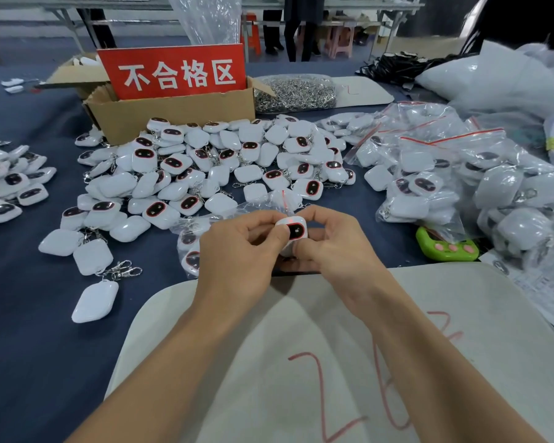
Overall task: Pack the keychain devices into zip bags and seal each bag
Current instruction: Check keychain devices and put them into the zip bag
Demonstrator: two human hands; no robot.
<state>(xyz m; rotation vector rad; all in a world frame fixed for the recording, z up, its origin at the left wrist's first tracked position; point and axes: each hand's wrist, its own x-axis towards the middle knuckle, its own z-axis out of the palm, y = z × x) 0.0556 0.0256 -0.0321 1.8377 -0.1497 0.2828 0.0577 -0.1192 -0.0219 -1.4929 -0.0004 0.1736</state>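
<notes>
Pinched between curled fingertips of left hand (237, 251) and right hand (336, 251): white keychain device (295, 230) (dark face up), red-strip zip bag (277, 199) at its far edge

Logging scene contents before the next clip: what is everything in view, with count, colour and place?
held keychain device: one, white with dark face, between both hands
zip bag: one, clear with red strip, in the hands
loose keychain devices: many, white, piled mid-table
bagged devices: many, clear bags, heaped right
cardboard box: one, brown, behind the pile
sign: one, red, standing in the box
bag of metal clips: one, silvery, right of the box
gadget: one, green with pink buttons, right of the hands
cloth: one, off-white with red marks, under the forearms
left hand: one, fingers pinch the held device
right hand: one, fingers pinch the held device
</notes>
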